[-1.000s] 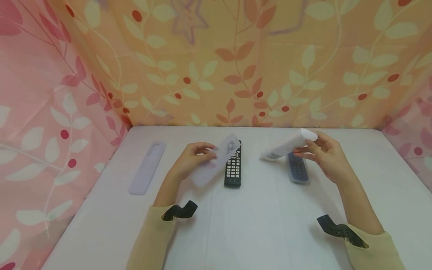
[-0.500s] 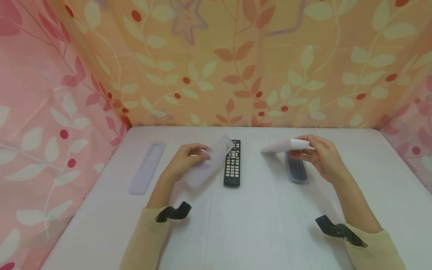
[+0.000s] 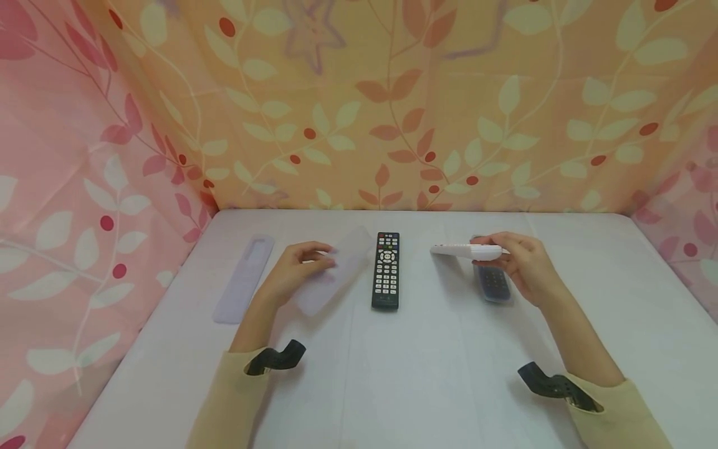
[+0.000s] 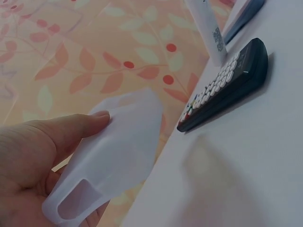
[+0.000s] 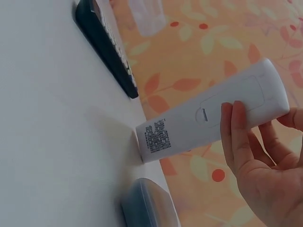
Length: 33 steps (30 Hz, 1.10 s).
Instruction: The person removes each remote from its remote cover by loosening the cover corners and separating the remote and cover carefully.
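My left hand (image 3: 291,269) pinches a translucent silicone remote cover (image 3: 339,274) between thumb and fingers, above the table. In the left wrist view an oblong cutout shows at the near end of the cover (image 4: 128,146). My right hand (image 3: 527,265) grips a white remote control (image 3: 462,251) by one end, edge-on to the head camera. Its back, with a printed label, faces the right wrist camera, where the fingers lie across the remote (image 5: 208,111). Between the hands a black remote control (image 3: 386,271) lies buttons up. A dark blue remote in a clear cover (image 3: 495,287) is partly hidden beneath the right hand.
A lavender remote cover (image 3: 242,287) lies flat on the table at the left, close to my left forearm. White cloth covers the table (image 3: 404,374). Floral curtains (image 3: 359,112) hang behind it and at both sides.
My left hand has moved left with the cover, uncovering the whole black remote. My right hand has lowered and turned the white remote from showing a broad face to edge-on.
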Motion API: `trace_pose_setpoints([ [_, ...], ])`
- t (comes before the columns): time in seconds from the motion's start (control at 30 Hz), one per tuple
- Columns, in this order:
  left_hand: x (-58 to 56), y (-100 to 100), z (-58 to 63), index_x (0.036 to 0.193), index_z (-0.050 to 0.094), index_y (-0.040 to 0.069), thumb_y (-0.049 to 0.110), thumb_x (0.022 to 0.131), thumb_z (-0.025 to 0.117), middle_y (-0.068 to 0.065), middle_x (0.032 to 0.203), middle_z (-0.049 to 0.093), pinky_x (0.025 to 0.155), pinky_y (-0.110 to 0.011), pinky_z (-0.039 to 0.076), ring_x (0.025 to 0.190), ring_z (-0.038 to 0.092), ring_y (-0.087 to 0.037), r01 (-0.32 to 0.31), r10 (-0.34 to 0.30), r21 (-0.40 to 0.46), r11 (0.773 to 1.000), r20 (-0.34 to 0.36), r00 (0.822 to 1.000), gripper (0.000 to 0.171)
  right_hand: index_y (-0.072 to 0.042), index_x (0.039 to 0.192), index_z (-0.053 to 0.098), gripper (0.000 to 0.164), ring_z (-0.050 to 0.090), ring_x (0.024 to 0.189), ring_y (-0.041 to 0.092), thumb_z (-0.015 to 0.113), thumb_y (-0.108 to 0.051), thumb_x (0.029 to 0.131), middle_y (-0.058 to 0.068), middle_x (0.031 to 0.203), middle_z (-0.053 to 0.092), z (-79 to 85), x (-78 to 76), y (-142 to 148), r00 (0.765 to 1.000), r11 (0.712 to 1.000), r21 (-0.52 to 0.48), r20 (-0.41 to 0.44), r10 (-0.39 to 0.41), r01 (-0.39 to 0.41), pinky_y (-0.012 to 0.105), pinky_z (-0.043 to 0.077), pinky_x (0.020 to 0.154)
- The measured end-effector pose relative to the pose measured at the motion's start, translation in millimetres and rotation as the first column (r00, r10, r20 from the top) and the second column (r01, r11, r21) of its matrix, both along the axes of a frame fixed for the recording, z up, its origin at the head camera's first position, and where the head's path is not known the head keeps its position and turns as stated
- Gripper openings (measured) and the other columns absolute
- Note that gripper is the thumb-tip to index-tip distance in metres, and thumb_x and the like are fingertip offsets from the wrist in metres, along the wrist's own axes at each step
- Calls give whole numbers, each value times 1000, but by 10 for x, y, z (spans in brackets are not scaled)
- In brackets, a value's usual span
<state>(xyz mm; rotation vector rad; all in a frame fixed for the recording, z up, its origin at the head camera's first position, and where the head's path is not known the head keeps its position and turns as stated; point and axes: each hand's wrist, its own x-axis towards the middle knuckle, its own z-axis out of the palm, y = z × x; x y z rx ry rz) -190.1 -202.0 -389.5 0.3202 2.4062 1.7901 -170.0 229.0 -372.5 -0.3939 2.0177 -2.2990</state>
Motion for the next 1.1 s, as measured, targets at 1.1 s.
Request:
trace_pose_setpoints([
  [1.1, 96, -330, -122, 134, 57, -13, 5, 101, 68, 19, 83, 74, 68, -19, 44, 78, 62, 0, -167, 158, 85, 982, 109, 981, 40, -1, 160, 38, 68, 32, 149, 46, 68, -16, 101, 27, 160, 43, -154, 108, -208, 994, 885, 465, 109, -29, -25, 34, 46, 103],
])
